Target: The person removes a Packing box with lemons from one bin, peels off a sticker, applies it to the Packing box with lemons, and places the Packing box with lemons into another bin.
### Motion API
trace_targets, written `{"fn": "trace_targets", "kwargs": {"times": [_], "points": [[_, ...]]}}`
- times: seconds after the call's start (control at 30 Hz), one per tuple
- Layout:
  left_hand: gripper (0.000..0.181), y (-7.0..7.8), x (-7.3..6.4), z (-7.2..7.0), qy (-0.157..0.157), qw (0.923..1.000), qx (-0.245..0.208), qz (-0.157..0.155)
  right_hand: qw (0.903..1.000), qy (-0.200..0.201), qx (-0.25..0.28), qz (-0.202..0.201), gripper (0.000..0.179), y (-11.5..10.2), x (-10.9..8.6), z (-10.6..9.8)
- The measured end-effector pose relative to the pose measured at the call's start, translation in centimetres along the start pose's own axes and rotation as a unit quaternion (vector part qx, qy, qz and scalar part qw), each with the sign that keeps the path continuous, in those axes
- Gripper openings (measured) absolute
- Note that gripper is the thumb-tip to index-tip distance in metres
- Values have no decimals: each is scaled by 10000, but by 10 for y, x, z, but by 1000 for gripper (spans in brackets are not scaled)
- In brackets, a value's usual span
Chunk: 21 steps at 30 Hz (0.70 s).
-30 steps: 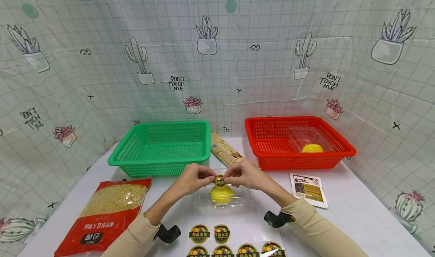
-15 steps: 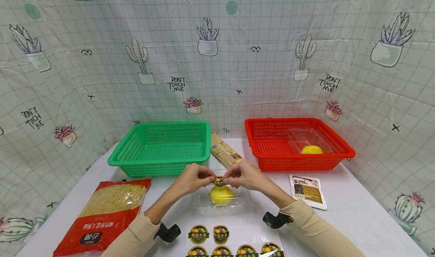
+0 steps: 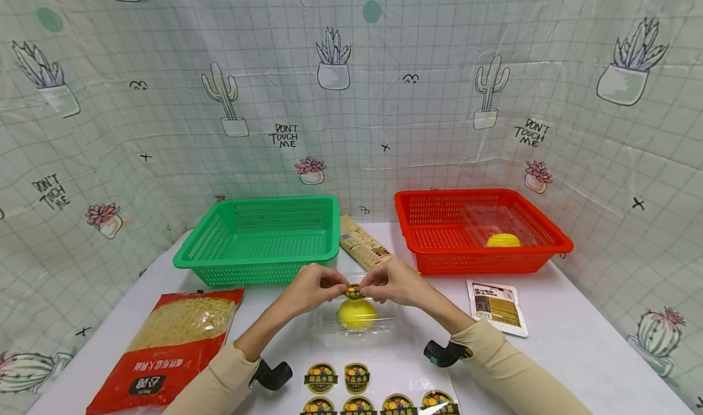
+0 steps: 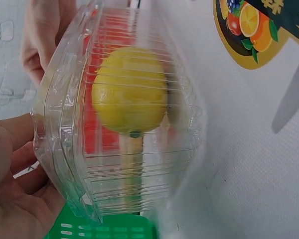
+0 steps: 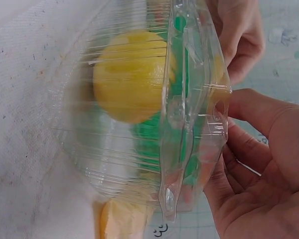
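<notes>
A clear plastic clamshell box (image 3: pixel 389 324) stands on the white table with a yellow lemon (image 3: pixel 357 315) inside. Over its lid, my left hand (image 3: pixel 314 289) pinches the left edge of a round fruit sticker (image 3: pixel 354 292). The sticker's right edge is between the thumb and finger of my right hand (image 3: pixel 400 285). Both wrist views show the lemon (image 4: pixel 130 90) through the ribbed box wall, with the fingers close against the lid; the sticker is mostly hidden there. Whether it touches the lid is unclear.
A sheet of several fruit stickers (image 3: pixel 384 378) lies in front. Behind are a green basket (image 3: pixel 258 273), a long tan packet (image 3: pixel 362 244) and a red basket (image 3: pixel 472 262) holding another boxed lemon. A red pasta bag (image 3: pixel 170 348) lies left, a white-brown pouch (image 3: pixel 498 308) right.
The sticker has tipped flatter and slightly down toward the lid, between the same pinching fingers. Both hands and the box stay almost in place.
</notes>
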State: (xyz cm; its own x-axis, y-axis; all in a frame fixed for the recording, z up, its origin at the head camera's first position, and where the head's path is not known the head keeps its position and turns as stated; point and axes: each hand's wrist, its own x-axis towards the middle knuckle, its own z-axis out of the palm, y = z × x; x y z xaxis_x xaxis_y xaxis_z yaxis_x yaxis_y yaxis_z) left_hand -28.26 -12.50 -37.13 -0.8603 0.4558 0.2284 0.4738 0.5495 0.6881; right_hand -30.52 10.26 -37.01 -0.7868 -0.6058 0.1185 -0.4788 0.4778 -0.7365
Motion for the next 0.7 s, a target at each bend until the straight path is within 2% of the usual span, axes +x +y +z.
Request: {"fn": "trace_targets", "kwargs": {"times": [0.33,0.7], "points": [[14,0,1,2,6,10000,25,63,10000,32,37,26,15,0,1,1],[13,0,-1,2,24,9988,301,391,10000,45,2,24,14,-2,1,0]]}}
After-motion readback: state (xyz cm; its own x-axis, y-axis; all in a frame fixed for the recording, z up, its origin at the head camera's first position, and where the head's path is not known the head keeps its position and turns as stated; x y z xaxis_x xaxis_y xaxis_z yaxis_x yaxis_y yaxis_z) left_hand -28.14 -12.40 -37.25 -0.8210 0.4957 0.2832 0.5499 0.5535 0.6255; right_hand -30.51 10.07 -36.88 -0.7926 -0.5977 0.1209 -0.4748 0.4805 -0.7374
